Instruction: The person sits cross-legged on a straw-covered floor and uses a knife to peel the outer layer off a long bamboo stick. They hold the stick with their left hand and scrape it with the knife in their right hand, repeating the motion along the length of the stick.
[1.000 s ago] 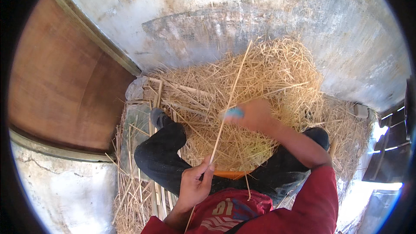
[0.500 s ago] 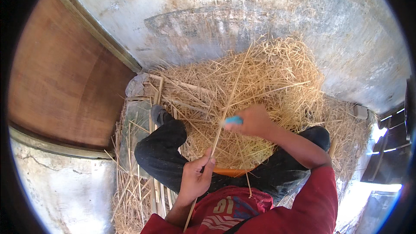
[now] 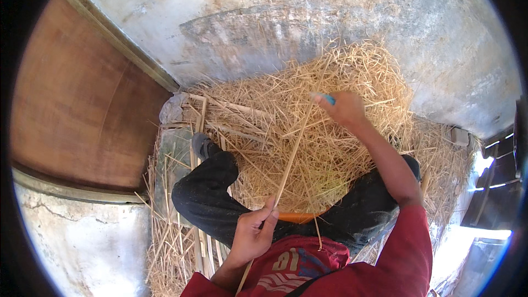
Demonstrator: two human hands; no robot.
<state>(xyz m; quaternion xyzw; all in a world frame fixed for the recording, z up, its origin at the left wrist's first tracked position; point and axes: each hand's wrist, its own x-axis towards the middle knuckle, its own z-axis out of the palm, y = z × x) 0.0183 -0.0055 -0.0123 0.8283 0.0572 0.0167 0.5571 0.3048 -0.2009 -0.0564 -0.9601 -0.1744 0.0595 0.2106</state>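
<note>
My left hand [image 3: 252,235] grips the near end of a long thin bamboo strip [image 3: 291,157] close to my chest. The strip slants up and to the right over my lap. My right hand [image 3: 345,108] is stretched out at the strip's far end, closed on a blue-handled tool [image 3: 325,98] that meets the strip there; its blade is hidden. Under both hands lies a big heap of pale shavings [image 3: 330,132]. I sit with legs in dark trousers [image 3: 206,198] spread around the heap.
A brown wooden door [image 3: 82,115] stands at the left beside a stained concrete wall [image 3: 330,16]. Loose bamboo slats [image 3: 190,242] lie by my left leg. An orange edge [image 3: 297,217] shows in my lap. Dark metal bars [image 3: 495,176] are at the right.
My right hand has slid with the blue-handled tool up along the strip, away from me, and my arm is now extended. My left hand stays on the near end.
</note>
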